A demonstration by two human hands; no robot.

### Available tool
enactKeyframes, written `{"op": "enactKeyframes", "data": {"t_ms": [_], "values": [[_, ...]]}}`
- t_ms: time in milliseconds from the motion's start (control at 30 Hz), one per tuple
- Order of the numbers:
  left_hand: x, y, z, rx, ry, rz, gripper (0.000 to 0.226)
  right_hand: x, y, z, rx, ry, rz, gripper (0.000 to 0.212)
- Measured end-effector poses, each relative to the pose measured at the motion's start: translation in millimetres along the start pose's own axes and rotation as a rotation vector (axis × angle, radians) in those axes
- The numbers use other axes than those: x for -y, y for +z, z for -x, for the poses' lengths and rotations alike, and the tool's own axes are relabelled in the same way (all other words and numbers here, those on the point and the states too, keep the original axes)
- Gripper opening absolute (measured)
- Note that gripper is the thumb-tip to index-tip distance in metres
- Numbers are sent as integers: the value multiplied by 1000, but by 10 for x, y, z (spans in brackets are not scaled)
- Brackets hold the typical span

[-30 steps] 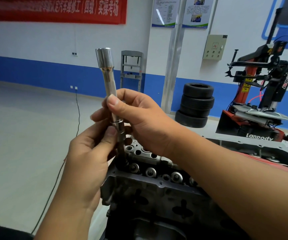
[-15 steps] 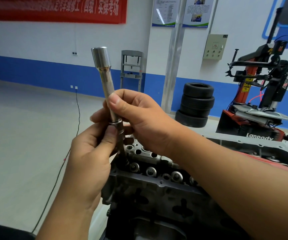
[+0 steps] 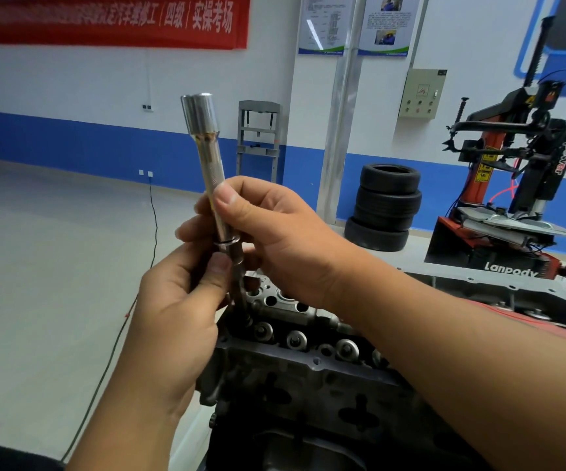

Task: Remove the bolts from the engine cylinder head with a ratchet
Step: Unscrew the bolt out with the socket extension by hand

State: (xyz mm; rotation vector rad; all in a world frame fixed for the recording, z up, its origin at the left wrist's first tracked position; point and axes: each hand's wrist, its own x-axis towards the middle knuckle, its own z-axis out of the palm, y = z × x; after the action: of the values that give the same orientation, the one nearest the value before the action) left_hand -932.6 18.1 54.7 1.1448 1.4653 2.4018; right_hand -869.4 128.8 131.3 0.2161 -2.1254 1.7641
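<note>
Got my right hand (image 3: 274, 239) pinching the long socket extension (image 3: 212, 178) and my left hand (image 3: 179, 300) gripping the one bolt (image 3: 240, 294) hanging out of it, lifted just above the near-left corner of the cylinder head (image 3: 308, 375). So I'd say one's basically out; can't tell how many are left, no ratchet handle visible, and there's one stack of three tires (image 3: 385, 207) far right.

The cylinder head (image 3: 308, 379) lies low in the middle of the view. Above its left end the socket extension (image 3: 210, 171) stands nearly upright, with the bolt (image 3: 239, 287) hanging from its lower end down to the cylinder head. The right hand (image 3: 281, 239) holds the extension from the right; the left hand (image 3: 176, 317) holds the bolt from the left, below it. Behind the cylinder head stands the tyre stack (image 3: 385, 209), and to the right of that stack the tyre changer (image 3: 512, 185). Behind and left of the cylinder head stands a metal frame (image 3: 258, 137) against the wall.
</note>
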Motion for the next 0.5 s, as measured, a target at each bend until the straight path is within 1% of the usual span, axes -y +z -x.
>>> {"op": "enactKeyframes", "data": {"t_ms": [67,100,233,300,333,400,433,500], "values": [[1,8,-10,-64,12,-38,23,-4,11,-6,-2,21,-10,27],[-11,14,-10,-94,17,-25,24,-4,15,-9,-7,31,-14,28],[-25,36,5,-161,63,54,44,4,28,-13,-21,9,-32,17],[-27,16,4,-132,76,31,45,2,21,-8,0,-13,-37,12],[-19,-2,-2,-97,69,5,41,4,11,-4,9,-20,-27,12],[-3,-23,-14,-1,30,-25,26,12,-2,0,20,-17,-9,18],[0,-27,-13,26,16,-25,22,16,-5,-1,19,-9,-13,22],[5,-25,-15,-3,22,-26,19,8,0,-7,17,11,-33,29]]}}
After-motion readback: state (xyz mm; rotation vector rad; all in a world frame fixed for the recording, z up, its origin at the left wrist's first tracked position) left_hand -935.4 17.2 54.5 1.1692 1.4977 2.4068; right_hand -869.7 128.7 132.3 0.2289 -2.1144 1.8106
